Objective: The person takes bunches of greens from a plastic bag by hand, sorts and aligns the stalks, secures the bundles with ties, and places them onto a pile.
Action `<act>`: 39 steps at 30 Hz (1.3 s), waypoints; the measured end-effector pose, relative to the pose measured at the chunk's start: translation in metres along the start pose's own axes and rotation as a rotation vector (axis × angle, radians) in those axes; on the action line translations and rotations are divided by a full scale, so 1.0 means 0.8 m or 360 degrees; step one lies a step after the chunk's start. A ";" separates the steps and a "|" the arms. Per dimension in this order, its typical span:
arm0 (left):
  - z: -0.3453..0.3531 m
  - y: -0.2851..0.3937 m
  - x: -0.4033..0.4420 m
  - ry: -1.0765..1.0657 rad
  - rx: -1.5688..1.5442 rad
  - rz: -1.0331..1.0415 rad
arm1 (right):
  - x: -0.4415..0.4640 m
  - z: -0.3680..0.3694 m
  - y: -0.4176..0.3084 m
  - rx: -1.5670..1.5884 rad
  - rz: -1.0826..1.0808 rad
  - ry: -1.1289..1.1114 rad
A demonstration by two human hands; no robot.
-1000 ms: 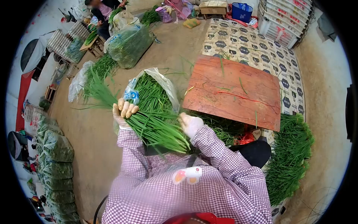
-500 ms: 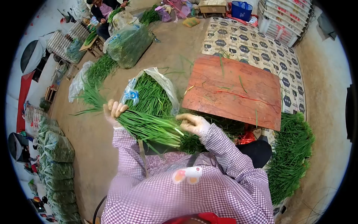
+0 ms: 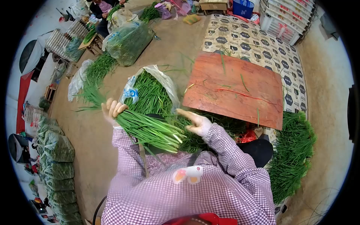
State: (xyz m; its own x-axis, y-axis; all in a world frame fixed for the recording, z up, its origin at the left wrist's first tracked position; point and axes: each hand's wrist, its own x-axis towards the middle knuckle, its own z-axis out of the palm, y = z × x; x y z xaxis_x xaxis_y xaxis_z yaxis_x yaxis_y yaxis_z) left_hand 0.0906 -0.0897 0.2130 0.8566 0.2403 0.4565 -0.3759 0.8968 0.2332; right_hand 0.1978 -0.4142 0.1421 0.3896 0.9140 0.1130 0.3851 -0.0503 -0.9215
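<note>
My left hand [image 3: 112, 109], in a pale glove, is wrapped round a bunch of long green stalks [image 3: 150, 129]. The leafy tips hang out to the upper left and the pale cut ends point right, over my lap. My right hand [image 3: 195, 122], also gloved, is just right of those ends with its fingers apart and nothing held. Beyond the bunch, an open plastic bag [image 3: 170, 84] holds more green stalks. A reddish board [image 3: 234, 90] lies to the right of the bag, with loose stalks and a red string on it.
A large pile of greens [image 3: 292, 157] is at the right. Packed bags [image 3: 60, 148] line the left. A full bag [image 3: 129, 43] stands near a seated person [image 3: 101, 11] at the back. White crates [image 3: 285, 22] and a blue basket [image 3: 243, 8] are at the back right.
My right hand has moved off the cut ends of the bunch and its fingers have spread. My left hand has shifted a little left with the bunch.
</note>
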 end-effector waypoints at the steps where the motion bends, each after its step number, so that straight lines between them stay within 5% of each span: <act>1: 0.000 -0.004 0.003 -0.0005 -0.0003 -0.0005 | 0.012 0.001 -0.016 0.0105 -0.0139 -0.0033; 3: 0.001 -0.012 0.008 0.0013 -0.0046 -0.0066 | 0.030 0.021 -0.001 0.0403 -0.0289 -0.0175; 5: -0.004 -0.010 0.007 0.0046 -0.0032 -0.0052 | 0.030 0.030 0.015 0.0388 0.0245 -0.0361; 8: -0.009 -0.007 0.001 0.0138 -0.0026 -0.0011 | 0.008 0.030 0.037 0.0108 0.0169 -0.0042; 11: -0.019 0.006 -0.008 0.0246 0.0040 0.0094 | -0.035 0.020 0.082 0.0273 0.0588 0.0224; 13: -0.018 0.010 -0.009 0.0276 0.0026 0.0111 | -0.056 0.009 0.123 -0.0684 0.0985 -0.0322; 15: -0.019 0.014 -0.009 0.0306 0.0015 0.0120 | -0.061 -0.004 0.109 -0.1058 0.1401 -0.0888; 17: -0.024 0.017 -0.012 0.0355 0.0048 0.0133 | -0.054 -0.004 0.086 -0.0416 0.1101 -0.0217; 18: -0.026 0.016 -0.012 0.0360 0.0047 0.0132 | -0.044 -0.002 0.065 0.0415 0.1048 -0.0013; 20: -0.026 0.011 -0.011 0.0388 0.0080 0.0115 | -0.019 -0.002 0.006 0.0897 0.0710 0.0142; 23: -0.026 0.007 -0.008 0.0368 0.0054 0.0066 | 0.012 0.003 -0.033 0.0301 0.0327 0.0048; 30: -0.029 0.011 -0.017 0.0620 0.0200 0.0185 | -0.006 0.005 0.010 0.0334 0.0444 0.0372; 32: -0.038 0.014 -0.020 0.0666 0.0197 0.0201 | -0.032 -0.019 0.029 0.0384 0.0864 0.0124; 34: -0.039 0.016 -0.024 0.0774 0.0230 0.0234 | -0.052 -0.028 0.071 -0.0601 0.0973 -0.0103; 35: -0.041 0.017 -0.024 0.0771 0.0227 0.0237 | -0.055 -0.030 0.080 -0.0897 0.1359 -0.0320; 36: -0.043 0.017 -0.025 0.0828 0.0162 0.0299 | -0.054 -0.043 0.090 -0.1093 0.1573 -0.0884; 39: -0.041 0.017 -0.024 0.0936 0.0091 0.0386 | -0.061 -0.024 0.100 -0.1023 0.1275 -0.0800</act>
State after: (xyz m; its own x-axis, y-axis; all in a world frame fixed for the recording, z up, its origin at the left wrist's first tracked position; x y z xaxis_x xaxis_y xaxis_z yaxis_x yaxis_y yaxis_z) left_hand 0.0806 -0.0697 0.1796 0.7895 0.6124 -0.0415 -0.5879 0.7739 0.2356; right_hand 0.2258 -0.4704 0.0697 0.3934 0.5767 -0.7160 0.5899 -0.7557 -0.2845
